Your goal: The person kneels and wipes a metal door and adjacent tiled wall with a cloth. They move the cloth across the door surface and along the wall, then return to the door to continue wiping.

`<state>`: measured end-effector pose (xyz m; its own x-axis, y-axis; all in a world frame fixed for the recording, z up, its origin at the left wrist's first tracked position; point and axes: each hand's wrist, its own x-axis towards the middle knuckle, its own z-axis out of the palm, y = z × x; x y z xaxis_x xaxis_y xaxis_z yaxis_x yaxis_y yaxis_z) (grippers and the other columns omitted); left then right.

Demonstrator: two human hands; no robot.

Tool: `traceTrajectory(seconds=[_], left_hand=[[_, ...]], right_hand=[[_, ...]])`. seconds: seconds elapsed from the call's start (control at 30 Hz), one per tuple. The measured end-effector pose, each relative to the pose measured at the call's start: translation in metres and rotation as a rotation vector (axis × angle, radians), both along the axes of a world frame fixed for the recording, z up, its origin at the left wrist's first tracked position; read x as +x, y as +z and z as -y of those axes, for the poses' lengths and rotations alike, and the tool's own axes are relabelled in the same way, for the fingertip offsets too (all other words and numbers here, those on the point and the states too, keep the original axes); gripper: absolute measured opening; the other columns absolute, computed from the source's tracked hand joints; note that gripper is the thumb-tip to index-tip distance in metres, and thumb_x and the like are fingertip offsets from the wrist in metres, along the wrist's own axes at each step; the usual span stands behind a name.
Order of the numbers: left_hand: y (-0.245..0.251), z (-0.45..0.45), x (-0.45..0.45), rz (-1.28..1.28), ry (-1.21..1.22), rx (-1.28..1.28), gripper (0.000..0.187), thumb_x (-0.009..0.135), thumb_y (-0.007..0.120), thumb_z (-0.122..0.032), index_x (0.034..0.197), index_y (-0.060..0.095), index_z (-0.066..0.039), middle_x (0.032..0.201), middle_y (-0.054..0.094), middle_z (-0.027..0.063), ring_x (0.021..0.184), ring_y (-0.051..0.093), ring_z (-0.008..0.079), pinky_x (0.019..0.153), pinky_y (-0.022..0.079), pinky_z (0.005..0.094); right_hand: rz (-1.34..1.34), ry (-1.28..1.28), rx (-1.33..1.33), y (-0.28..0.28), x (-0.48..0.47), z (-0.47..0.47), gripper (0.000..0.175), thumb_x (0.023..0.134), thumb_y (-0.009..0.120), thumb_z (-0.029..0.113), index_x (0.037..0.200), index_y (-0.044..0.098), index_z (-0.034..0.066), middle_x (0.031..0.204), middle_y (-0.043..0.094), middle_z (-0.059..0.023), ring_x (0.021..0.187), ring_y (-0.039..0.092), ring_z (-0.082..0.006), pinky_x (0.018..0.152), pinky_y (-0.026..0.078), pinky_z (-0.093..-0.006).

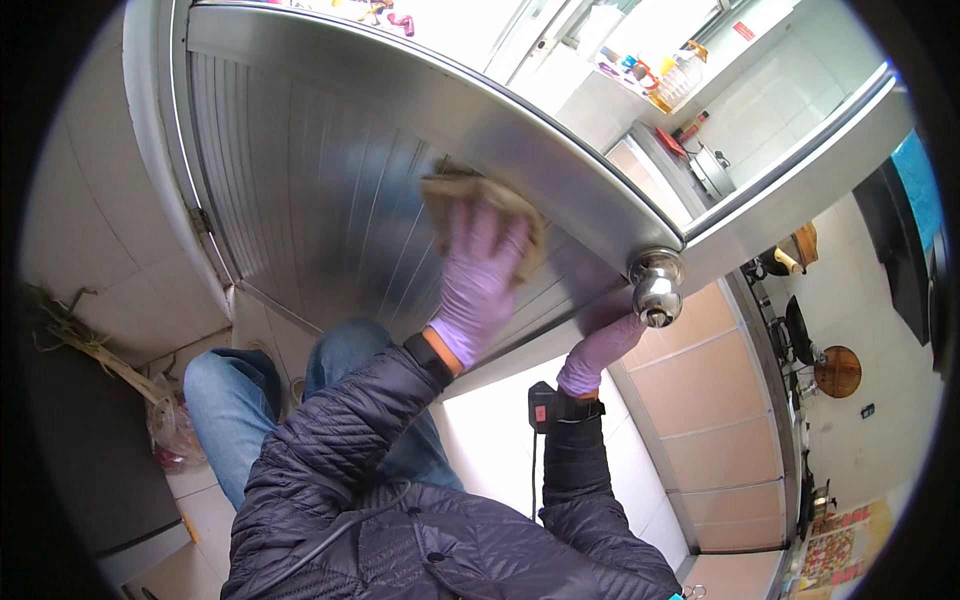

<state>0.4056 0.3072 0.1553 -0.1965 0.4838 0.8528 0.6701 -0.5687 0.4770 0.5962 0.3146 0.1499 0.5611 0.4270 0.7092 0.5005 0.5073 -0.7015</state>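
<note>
My left hand (480,277), in a purple rubber glove, presses a brown cloth (480,187) against the ribbed lower panel of a metal door (322,187). Its fingers are spread over the folded fabric. My right hand (604,349), gloved the same way, is at the door's free edge, just below the round metal doorknob (657,289). The knob and door edge hide its fingers, so its grip cannot be made out. A small black device with a cable (541,406) hangs beside my right wrist.
Glass fills the door's upper part. Hinges (201,220) are on the left, by a white tiled wall. Beige kitchen cabinets (705,375) stand at right below a counter with pans. A dark cabinet (90,442) and a plastic bag (172,424) with stalks are at left, near my knees.
</note>
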Motion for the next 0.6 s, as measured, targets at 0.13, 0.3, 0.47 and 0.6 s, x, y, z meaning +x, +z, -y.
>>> traceTrajectory(seconds=[0.13,0.3,0.47,0.6], left_hand=[[-0.014,0.009,0.025,-0.531,-0.256,0.069,0.054,0.082,0.062,-0.017,0.136,0.056,-0.018,0.150,0.040,0.0116,0.134,0.039,0.0376,0.110,0.039,0.0462],[-0.034,0.006,0.017,-0.530,-0.417,0.062,0.049,0.085,0.057,-0.020,0.134,0.056,-0.022,0.140,0.049,0.0028,0.131,0.043,0.0286,0.109,0.041,0.0418],[-0.072,0.008,-0.057,-0.467,-0.113,-0.287,0.047,0.089,0.061,-0.021,0.135,0.056,-0.028,0.142,0.049,0.0108,0.132,0.045,0.0348,0.111,0.040,0.0400],[-0.090,0.002,-0.120,-0.018,0.168,-0.260,0.056,0.082,0.060,0.002,0.135,0.058,-0.017,0.149,0.039,0.0196,0.136,0.040,0.0420,0.112,0.039,0.0443]], right_hand=[[-0.127,0.139,-0.030,-0.002,0.000,0.008,0.065,0.104,0.037,0.055,0.133,0.050,-0.0021,0.125,0.056,-0.0127,0.112,0.054,-0.0230,0.097,0.044,-0.0353],[-0.004,-0.020,-0.105,0.001,-0.002,0.016,0.066,0.105,0.035,0.055,0.137,0.048,-0.0015,0.132,0.054,-0.0167,0.118,0.053,-0.0280,0.102,0.041,-0.0386],[0.017,-0.014,-0.185,0.008,-0.002,0.016,0.076,0.104,0.029,0.061,0.149,0.039,0.0010,0.143,0.048,-0.0202,0.129,0.045,-0.0307,0.109,0.035,-0.0408],[0.025,-0.067,-0.102,0.004,-0.003,0.006,0.079,0.102,0.031,0.065,0.145,0.044,0.0001,0.136,0.053,-0.0184,0.121,0.050,-0.0291,0.104,0.039,-0.0390]])
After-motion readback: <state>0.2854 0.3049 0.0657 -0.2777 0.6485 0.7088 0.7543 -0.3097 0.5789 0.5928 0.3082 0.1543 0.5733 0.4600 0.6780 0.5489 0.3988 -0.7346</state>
